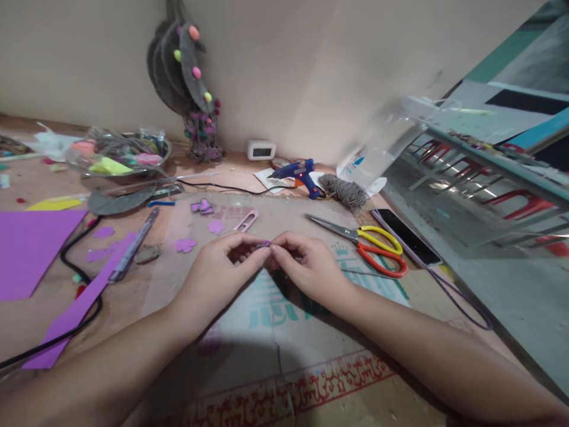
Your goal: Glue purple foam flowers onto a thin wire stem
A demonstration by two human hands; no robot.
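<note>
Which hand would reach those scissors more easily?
Probably the right hand: the scissors lie just to its right, while the left hand is farther off. Both hands pinch a small purple piece.

This is a handicraft corner, probably in a home. The desk (44, 184) stands against a plain wall (311, 71) and is strewn with craft supplies: a blue glue gun (299, 174) on its cord, scissors (364, 243), thread snips (245, 221), a ball of twine (344, 191), a purple sheet (31, 252), cut-out flower shapes (185, 244) and a bowl (166, 148) of coloured scraps. A finished felt ornament (186, 77) dotted with pompoms leans in the corner. The left hand (222, 261) and right hand (306, 264) pinch a small purple piece (265, 244).
</note>
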